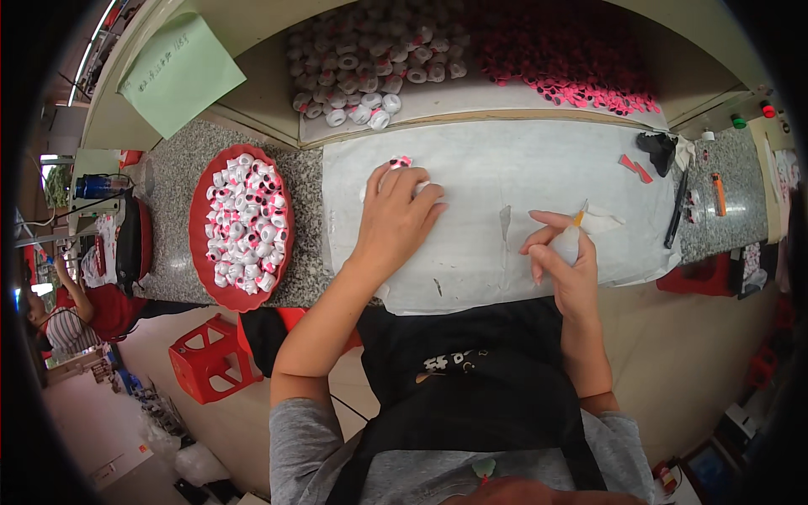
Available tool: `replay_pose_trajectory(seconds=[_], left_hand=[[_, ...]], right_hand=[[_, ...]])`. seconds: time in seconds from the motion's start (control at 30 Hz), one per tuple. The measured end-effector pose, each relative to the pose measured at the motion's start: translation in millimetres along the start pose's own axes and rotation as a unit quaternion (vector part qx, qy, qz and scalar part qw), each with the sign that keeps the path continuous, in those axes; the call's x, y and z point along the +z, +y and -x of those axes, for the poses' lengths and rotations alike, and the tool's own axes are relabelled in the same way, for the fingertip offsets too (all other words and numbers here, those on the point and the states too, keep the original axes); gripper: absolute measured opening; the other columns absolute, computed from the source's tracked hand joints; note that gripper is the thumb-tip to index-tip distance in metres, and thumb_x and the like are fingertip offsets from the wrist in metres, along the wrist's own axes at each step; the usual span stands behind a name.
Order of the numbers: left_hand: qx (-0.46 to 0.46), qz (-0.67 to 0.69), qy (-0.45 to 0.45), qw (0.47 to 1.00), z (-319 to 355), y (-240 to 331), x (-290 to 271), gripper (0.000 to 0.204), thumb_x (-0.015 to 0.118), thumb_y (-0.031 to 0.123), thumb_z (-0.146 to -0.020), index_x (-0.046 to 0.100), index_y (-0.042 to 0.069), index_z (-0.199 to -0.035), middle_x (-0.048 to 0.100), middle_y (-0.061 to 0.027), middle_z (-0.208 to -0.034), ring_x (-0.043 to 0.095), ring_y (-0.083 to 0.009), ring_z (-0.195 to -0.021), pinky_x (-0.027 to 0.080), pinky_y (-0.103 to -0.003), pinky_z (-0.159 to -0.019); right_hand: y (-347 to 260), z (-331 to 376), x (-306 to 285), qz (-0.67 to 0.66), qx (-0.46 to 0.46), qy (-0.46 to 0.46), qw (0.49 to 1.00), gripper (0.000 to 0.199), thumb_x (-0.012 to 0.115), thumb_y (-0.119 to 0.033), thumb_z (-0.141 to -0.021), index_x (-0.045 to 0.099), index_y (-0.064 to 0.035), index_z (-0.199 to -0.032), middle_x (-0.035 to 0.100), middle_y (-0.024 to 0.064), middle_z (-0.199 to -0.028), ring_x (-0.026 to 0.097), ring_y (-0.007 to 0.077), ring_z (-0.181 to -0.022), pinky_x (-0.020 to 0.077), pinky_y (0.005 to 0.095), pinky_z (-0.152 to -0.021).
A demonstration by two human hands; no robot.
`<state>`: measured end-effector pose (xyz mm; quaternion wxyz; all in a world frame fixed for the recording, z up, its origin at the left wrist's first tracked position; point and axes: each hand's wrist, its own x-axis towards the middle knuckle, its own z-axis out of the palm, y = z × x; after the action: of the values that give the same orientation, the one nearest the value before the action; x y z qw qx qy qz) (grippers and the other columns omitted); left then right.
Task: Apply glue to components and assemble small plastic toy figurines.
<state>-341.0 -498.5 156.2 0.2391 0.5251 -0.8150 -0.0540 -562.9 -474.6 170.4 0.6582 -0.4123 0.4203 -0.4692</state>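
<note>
My left hand (389, 220) rests on the white paper sheet (459, 223), its fingers curled over small white pieces. One of them, a white and pink moulded piece (401, 161), shows beyond the knuckles; the grip itself is partly hidden under the fingers. To the right, my right hand (579, 273) is closed around a small translucent squeeze bottle (567, 244) with a yellow base to its thin needle tip, which points up and away. The bottle is held above the sheet, apart from the pieces.
A red scalloped tray (197, 231) full of white and pink pieces stands at left. On the back shelf lie heaps of white pieces (362, 80) and pink discs (581, 76). A black pen-like tool (676, 210) and an orange cutter (719, 194) lie at right. A red stool (210, 358) stands below.
</note>
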Motion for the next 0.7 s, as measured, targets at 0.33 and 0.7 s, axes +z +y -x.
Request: replay_pose_trajectory(seconds=[0.33, 0.7], left_hand=[[-0.053, -0.149, 0.03, 0.987, -130, -21, 13, 0.015, 0.058, 0.015, -0.065, 0.057, 0.008, -0.078, 0.053, -0.0094, -0.068, 0.051, -0.0254, -0.063, 0.041, -0.034, -0.055], [-0.108, 0.429, 0.086, 0.893, -55, 22, -13, 0.018, 0.053, -0.004, -0.07, 0.058, 0.001, -0.086, 0.049, -0.0074, -0.094, 0.049, -0.013, -0.076, 0.041, -0.022, -0.061]], right_hand=[[-4, 0, 3, -0.038, -0.047, -0.003, 0.998, 0.038, 0.045, -0.003, -0.068, 0.03, -0.0026, -0.103, 0.043, 0.0123, -0.087, 0.038, 0.0091, -0.043, 0.0319, 0.017, -0.034], [-19, 12, -1, 0.028, -0.08, 0.016, 0.996, 0.021, 0.046, -0.006, -0.07, 0.038, -0.0001, -0.088, 0.038, 0.0137, -0.095, 0.048, 0.0162, -0.065, 0.0434, 0.0251, -0.044]])
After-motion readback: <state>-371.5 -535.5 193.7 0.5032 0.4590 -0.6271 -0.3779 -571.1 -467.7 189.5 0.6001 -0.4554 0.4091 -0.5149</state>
